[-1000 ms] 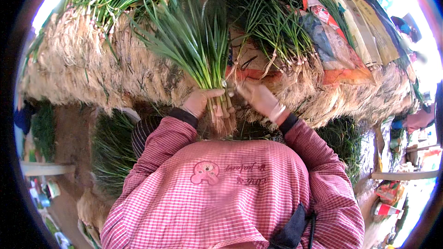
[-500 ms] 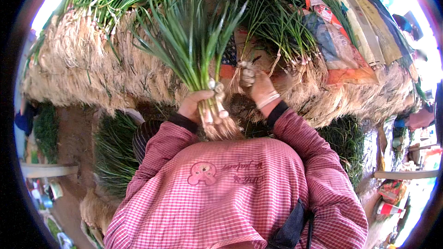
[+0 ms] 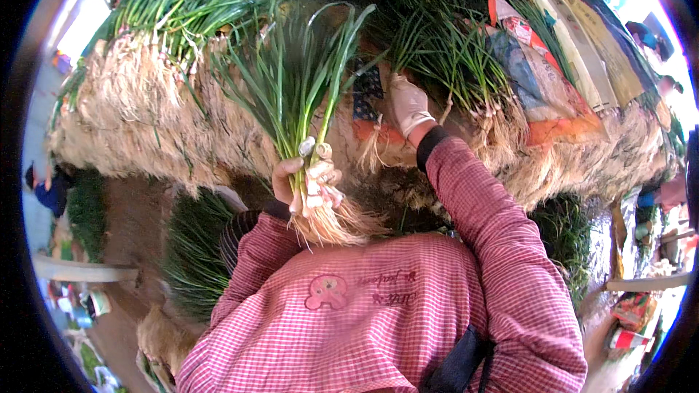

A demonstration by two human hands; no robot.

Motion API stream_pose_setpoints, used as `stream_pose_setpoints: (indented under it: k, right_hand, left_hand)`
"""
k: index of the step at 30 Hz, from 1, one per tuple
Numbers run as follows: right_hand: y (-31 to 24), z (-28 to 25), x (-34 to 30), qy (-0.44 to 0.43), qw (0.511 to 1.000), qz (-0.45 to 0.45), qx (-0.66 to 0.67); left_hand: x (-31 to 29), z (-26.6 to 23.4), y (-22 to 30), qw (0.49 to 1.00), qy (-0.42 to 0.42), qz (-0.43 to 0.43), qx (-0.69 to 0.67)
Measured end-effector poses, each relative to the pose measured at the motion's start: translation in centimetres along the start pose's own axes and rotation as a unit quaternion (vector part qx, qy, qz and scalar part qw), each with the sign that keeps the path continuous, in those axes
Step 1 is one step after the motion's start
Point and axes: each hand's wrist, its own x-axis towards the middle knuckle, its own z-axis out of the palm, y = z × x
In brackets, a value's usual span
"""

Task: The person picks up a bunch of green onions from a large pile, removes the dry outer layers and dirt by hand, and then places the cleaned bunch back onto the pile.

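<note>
My left hand (image 3: 285,179), in front of my chest, is closed round a bunch of green garlic (image 3: 309,113). Its long leaves fan upward, while pale pinkish bulbs and stringy roots (image 3: 336,222) hang below my grip. My right hand (image 3: 409,104), seemingly in a pale thin glove, reaches forward to the stalks on the heap. Its fingertips are partly hidden there, so whether they grip anything does not show. Just right of it lies a loose bundle of green garlic (image 3: 466,76). A single rooted stalk (image 3: 373,147) lies below and left of that hand.
A long heap with a thick fringe of roots (image 3: 138,131) crosses in front of me. Another green pile (image 3: 211,18) tops its left end. Printed sacking (image 3: 535,87) covers part of the right. More greens (image 3: 193,255) stand below left, and a red-white cone (image 3: 628,338) lower right.
My right hand has moved forward from beside the bunch to the stalks on the heap. The bunch in my left hand has shifted slightly left and lower.
</note>
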Motion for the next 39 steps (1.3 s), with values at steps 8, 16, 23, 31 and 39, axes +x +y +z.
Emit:
stream_pose_setpoints:
  k: [8, 16, 23, 31, 39]
  right_hand:
    - [13.3, 5.1, 2.8, 0.032, 0.972, 0.029, 0.232]
    - [1.3, 0.9, -6.3, -0.129, 0.863, 0.066, 0.483]
    - [-4.6, -0.5, -9.4, -0.159, 0.711, 0.087, 0.679]
    - [-5.9, -0.4, -11.2, -0.067, 0.699, 0.096, 0.705]
    - [-1.0, 0.3, -11.6, -0.158, 0.83, -0.234, 0.48]
  left_hand:
    - [0.1, 1.9, 1.3, 0.989, 0.039, 0.114, 0.091]
    - [1.3, 0.6, -1.2, 0.908, 0.257, 0.015, 0.331]
    - [1.9, 1.3, -2.8, 0.892, 0.341, -0.011, 0.296]
    - [1.9, 2.0, -2.7, 0.896, 0.358, 0.005, 0.262]
    - [-1.0, 0.5, 1.4, 0.997, -0.048, 0.051, 0.013]
